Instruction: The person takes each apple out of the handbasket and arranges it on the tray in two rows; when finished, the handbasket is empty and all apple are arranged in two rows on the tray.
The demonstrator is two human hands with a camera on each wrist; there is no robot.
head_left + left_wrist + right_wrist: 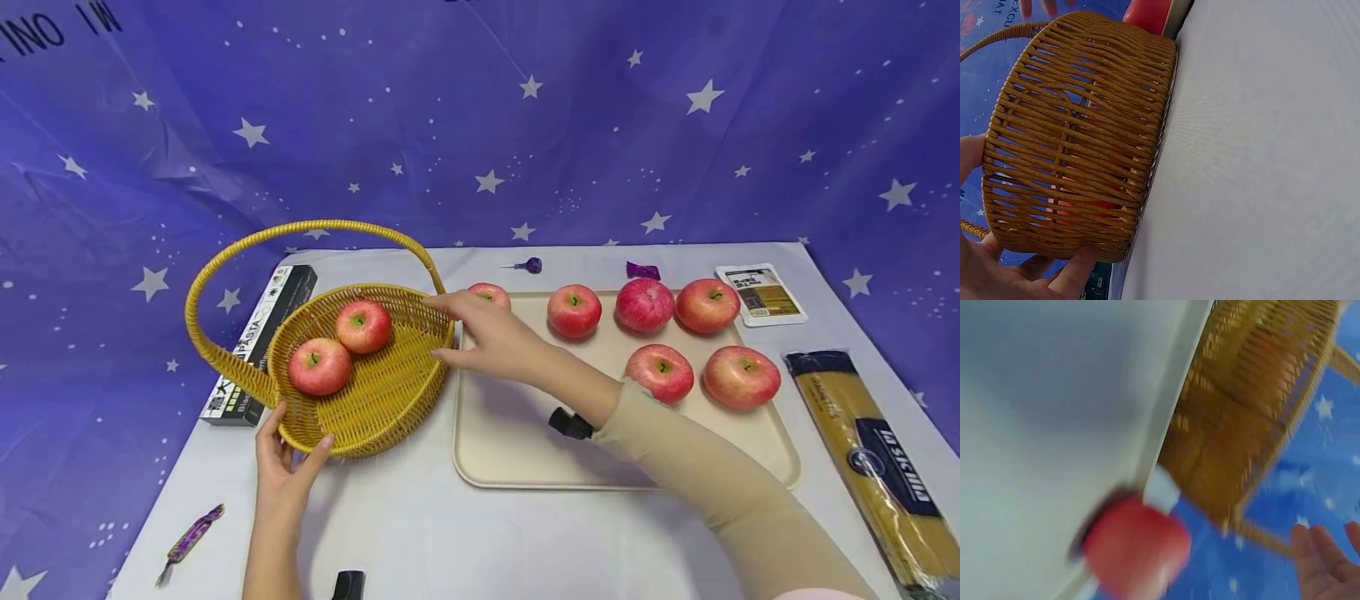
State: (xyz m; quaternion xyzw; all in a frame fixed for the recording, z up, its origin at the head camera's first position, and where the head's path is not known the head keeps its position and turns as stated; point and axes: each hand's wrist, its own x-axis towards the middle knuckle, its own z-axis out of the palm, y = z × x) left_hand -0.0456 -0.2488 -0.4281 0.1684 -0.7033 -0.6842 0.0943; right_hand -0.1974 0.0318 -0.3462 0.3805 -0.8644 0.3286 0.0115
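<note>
Your left hand (283,467) holds the near rim of the wicker basket (375,408), with the thumb on one side and the fingers curled on the outer wall; the left wrist view shows the fingertips (1075,272) pressing the weave. The basket stands on the white table (420,533), just left of the beige tray (510,450), and two red apples (341,346) lie in it, touching each other. Your right hand (491,337) hovers above the far left corner of the tray with fingers spread and relaxed, holding nothing. One apple (491,294) sits just beyond its fingertips; I think they are not touching, but the right wrist view is blurred. Five more apples (660,333) rest on the far right part of the tray.
</note>
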